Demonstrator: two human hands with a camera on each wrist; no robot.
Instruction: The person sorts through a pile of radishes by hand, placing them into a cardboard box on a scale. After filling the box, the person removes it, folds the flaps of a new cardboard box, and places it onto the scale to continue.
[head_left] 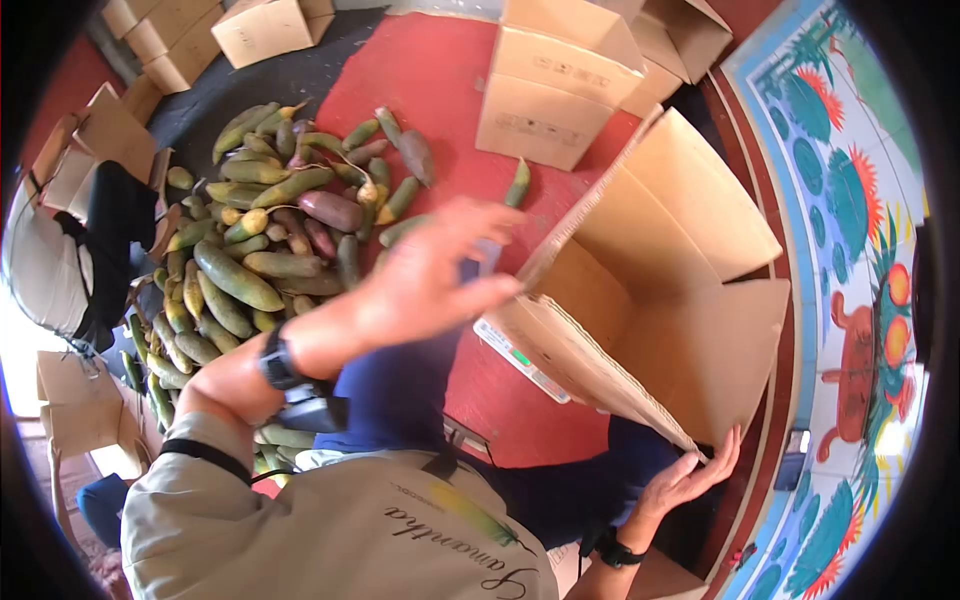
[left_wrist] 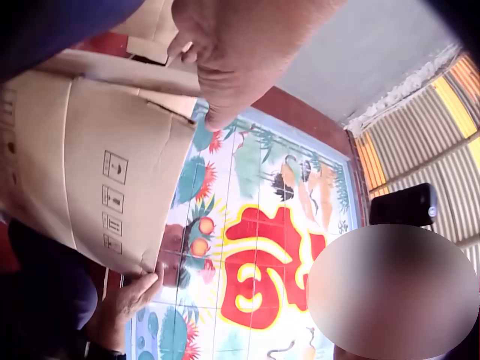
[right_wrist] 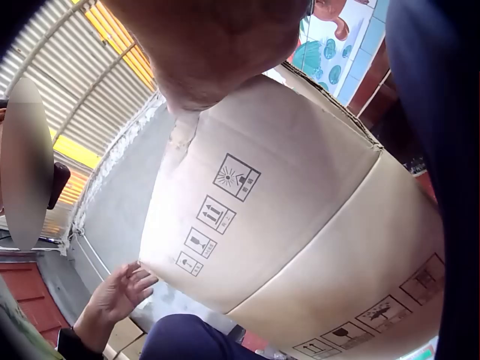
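Note:
An open-topped cardboard box (head_left: 650, 300) stands tilted in front of the person, its flaps spread. At its near right corner the right hand (head_left: 690, 480) holds a flap edge between thumb and fingers; the left wrist view shows this hand (left_wrist: 135, 300) at the flap's lower corner. The left hand (head_left: 430, 270) is over the box's left side with fingers spread, thumb close to the flap corner. In the right wrist view the left hand (right_wrist: 120, 292) is beside the box's corner (right_wrist: 217, 247), fingers loosely bent; whether it touches is unclear.
A large pile of green and purple elongated vegetables (head_left: 240, 275) lies to the left. One green vegetable (head_left: 518, 185) lies beside another open box (head_left: 550, 95). A flat device with a label strip (head_left: 520, 360) sits under the box. A painted tile wall (head_left: 850, 300) is at the right.

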